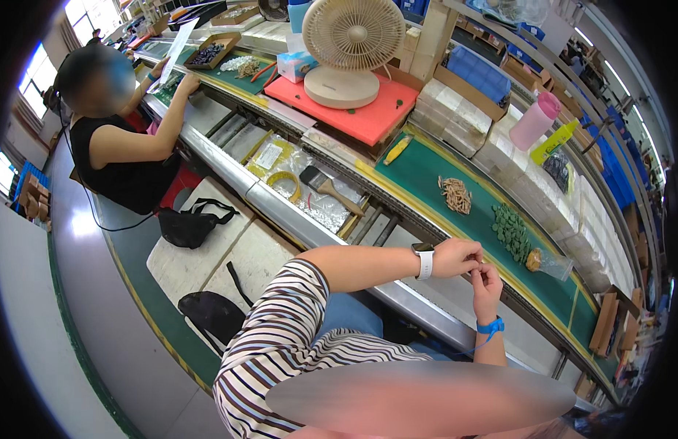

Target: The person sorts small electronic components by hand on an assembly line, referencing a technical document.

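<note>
My left hand [456,257], with a white-banded watch on its wrist, is held over the near rail of the work line, fingers pinched. Close against it, my right hand [487,291] also has its fingertips pressed together, a blue wrist strap below it. Whatever lies between the fingers is too small to make out. Just beyond, on the green belt, lie a pile of small tan cylindrical parts [455,195] and a heap of dark green disc-shaped parts [509,230]. A clear plastic bag [557,266] with something orange at its mouth rests beside the heap.
A beige fan [354,47] stands on a red board [372,121]. A yellow-handled tool [398,151] lies on the belt. A brush [333,190] and yellow tape roll [283,186] lie in a tray at left. Another person [119,143] works farther left. White foam blocks [456,117] line the far side.
</note>
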Tool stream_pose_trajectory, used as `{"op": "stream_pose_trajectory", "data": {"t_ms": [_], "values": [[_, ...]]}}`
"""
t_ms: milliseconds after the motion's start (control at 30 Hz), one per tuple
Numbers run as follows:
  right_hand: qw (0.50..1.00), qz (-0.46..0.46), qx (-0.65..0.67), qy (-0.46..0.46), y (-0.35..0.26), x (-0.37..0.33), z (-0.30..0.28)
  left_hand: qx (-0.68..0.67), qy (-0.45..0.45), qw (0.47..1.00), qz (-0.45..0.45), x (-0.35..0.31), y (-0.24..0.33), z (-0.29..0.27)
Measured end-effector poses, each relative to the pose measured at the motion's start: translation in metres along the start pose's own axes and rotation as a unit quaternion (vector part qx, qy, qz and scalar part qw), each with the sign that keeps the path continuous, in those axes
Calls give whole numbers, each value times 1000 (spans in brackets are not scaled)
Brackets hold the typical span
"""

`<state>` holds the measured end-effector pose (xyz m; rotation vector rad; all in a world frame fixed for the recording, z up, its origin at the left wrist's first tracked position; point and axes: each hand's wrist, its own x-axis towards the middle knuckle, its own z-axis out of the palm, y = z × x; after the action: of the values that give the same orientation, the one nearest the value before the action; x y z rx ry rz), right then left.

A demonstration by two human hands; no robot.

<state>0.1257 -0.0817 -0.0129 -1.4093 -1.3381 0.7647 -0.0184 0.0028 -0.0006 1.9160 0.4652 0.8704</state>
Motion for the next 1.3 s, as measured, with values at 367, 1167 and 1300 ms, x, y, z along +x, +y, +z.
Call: {"op": "stream_pose_trajectory", "data": {"t_ms": [367, 1167, 1300], "values": [[1000, -2, 10, -6, -1, -1, 1, 15, 0, 999, 30, -1, -2, -1], [999, 17, 25, -36, -6, 0, 2, 51, 21, 996, 75, -4, 2, 1], [999, 16, 30, -37, -5, 0, 2, 55, 21, 995, 82, -3, 1, 2]]}}
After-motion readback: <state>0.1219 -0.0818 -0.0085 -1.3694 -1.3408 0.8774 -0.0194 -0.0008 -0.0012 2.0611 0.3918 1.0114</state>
